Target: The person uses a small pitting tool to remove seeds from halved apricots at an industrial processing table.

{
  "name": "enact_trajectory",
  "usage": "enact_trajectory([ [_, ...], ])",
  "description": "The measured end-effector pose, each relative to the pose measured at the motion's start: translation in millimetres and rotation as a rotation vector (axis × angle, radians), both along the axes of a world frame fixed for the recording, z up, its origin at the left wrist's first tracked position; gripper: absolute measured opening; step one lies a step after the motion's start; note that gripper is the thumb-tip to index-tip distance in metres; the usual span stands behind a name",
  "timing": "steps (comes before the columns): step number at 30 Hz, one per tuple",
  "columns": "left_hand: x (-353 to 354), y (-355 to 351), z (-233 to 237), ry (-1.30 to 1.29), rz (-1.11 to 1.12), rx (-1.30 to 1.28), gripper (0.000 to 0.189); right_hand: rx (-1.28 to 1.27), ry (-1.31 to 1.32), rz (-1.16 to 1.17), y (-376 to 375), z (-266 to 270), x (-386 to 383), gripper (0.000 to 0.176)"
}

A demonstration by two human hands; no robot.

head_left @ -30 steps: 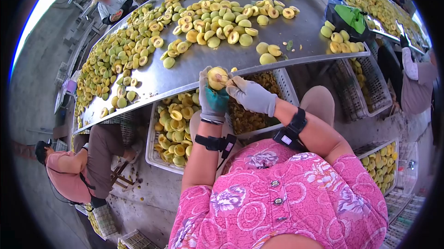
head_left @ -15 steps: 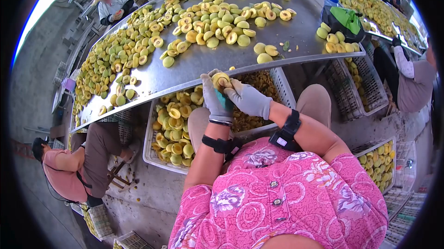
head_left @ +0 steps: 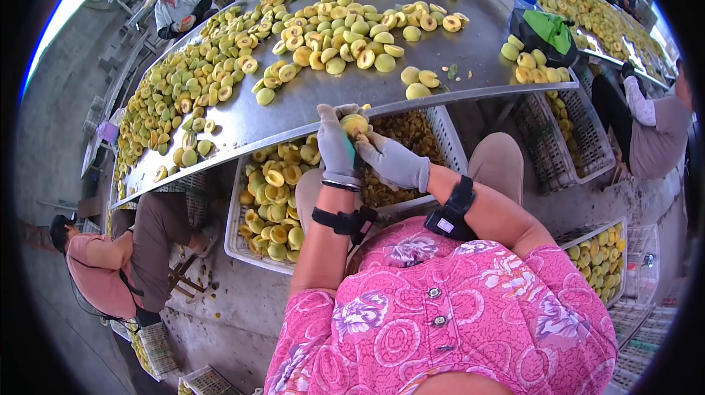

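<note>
The left hand (head_left: 336, 149), in a grey knitted glove, has its grip clamped round a round yellow peach (head_left: 355, 125), held in the air just below the near edge of the brushed-steel table (head_left: 470, 57). The fruit's pale yellow face is turned upward and a little toward the right hand (head_left: 393, 162). It is too round to show a long axis. The right hand, gloved the same, has its fingers bunched against the fruit's right side. I cannot tell whether that grip is closed on anything.

Each forearm carries a black strapped wristband (head_left: 344, 220). The pale patch on the right one is too small to read.

Beneath the hands sits a white slatted plastic crate (head_left: 236, 242) of smooth yellow halves, and beside it a second white crate (head_left: 449, 138) holding darker, rougher pieces. The table top is strewn with green-yellow halves, some showing reddish pit hollows. A black bag with a green flap (head_left: 552, 28) stands at the table's right end.
</note>
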State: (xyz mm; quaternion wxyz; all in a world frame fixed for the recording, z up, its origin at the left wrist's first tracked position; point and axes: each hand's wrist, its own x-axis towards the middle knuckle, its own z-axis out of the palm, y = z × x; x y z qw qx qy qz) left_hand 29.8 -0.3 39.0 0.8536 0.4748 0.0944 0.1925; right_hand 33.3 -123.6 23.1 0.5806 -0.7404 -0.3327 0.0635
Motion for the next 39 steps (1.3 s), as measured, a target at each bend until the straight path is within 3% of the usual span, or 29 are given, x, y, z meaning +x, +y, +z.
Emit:
enact_trajectory([
  [2, -0.3, 4.5, 3.0, 0.02, -0.048, -0.042, 0.061, -0.113, 0.488, 0.145, -9.1, 38.2, -10.3, 0.035],
  [5, -2.0, 15.1, 4.6, -0.01, -0.211, 0.049, 0.063, -0.026, 0.668, 0.215, -10.8, 41.5, -14.9, 0.03],
  [9, -3.9, 20.6, 6.4, 0.054, -0.225, 0.18, 0.064, -0.007, 0.724, 0.285, -10.5, 31.1, -12.3, 0.03],
  [14, -11.0, 28.0, 5.7, 0.058, -0.374, 0.487, 0.063, 0.042, 1.108, 0.429, -16.2, 22.8, -13.3, 0.034],
  [16, -13.3, 29.3, -1.0, 0.026, -0.388, 0.484, 0.062, 0.068, 1.151, 0.468, -19.6, 22.6, -16.1, 0.034],
  [19, -19.4, 28.3, -11.1, 0.016, -0.426, 0.263, 0.062, 0.131, 1.349, 0.58, -21.0, 12.7, -17.0, 0.036],
  [30, -33.7, 19.4, -22.3, 0.005, -0.433, -0.228, 0.061, 0.303, 1.551, 0.808, -17.4, -6.2, -13.8, 0.038],
  [32, -33.6, 19.9, -24.7, 0.023, -0.431, -0.421, 0.059, 0.324, 1.565, 0.833, -16.0, -7.4, -13.3, 0.038],
  [36, -33.7, 22.3, -31.6, -0.053, -0.471, -0.546, 0.055, 0.372, 1.684, 0.933, -15.7, -8.3, -11.6, 0.037],
  [38, -31.8, 15.1, -30.3, -0.308, -0.611, -0.817, 0.043, 0.434, 1.809, 1.023, -14.0, -13.2, -9.4, 0.037],
  [39, -29.8, 15.2, -35.4, -0.336, -0.546, -0.835, 0.043, 0.451, 1.789, 1.072, -13.4, -11.5, -9.3, 0.038],
])
